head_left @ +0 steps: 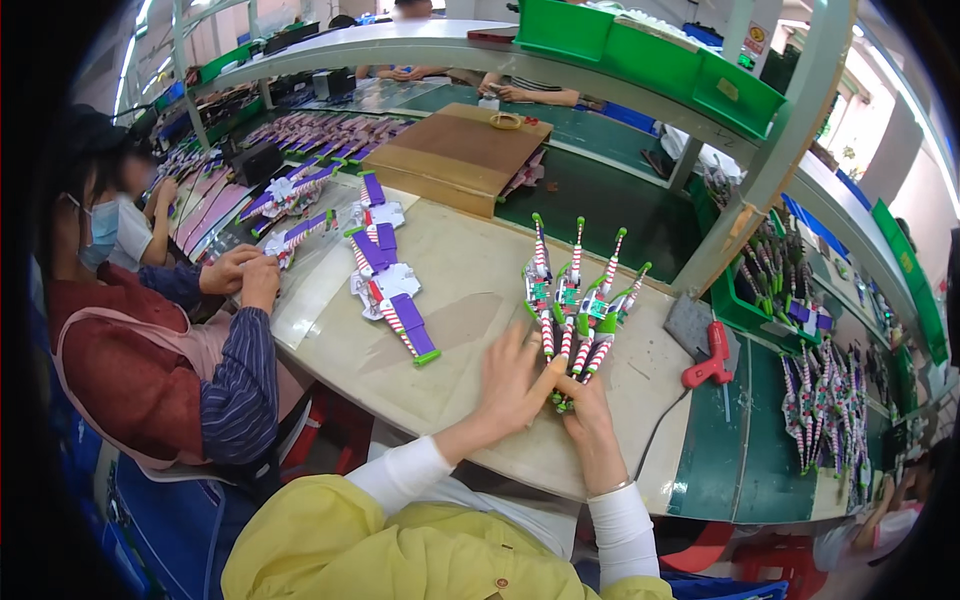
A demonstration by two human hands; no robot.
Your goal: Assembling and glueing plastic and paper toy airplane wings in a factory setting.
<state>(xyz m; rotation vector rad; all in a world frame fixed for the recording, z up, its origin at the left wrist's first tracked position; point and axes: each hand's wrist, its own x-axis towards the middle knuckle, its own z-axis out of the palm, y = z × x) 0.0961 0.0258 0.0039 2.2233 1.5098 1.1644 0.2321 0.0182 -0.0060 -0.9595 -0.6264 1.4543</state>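
Observation:
In front of me stand several red-and-white striped toy wing parts (567, 325) with green tips and green circuit boards, fanned out with their near ends together. My right hand (590, 408) is closed around the near ends, its thumb on top and its other fingers mostly hidden. My left hand (510, 378) lies at their left side, fingers stretched out and apart, its thumb reaching across to the near ends by my right thumb. Left of my hands, purple-and-white toy wings (388, 280) with striped edges and green ends lie on the pale tabletop (465, 350).
A red glue gun (712, 358) with a cord rests at the right. Beyond the tabletop is a brown box (455, 150); a shelf with green bins (640, 60) runs overhead. More striped parts (825, 410) lie at the far right. A masked co-worker (150, 320) sits close on my left, handling a wing.

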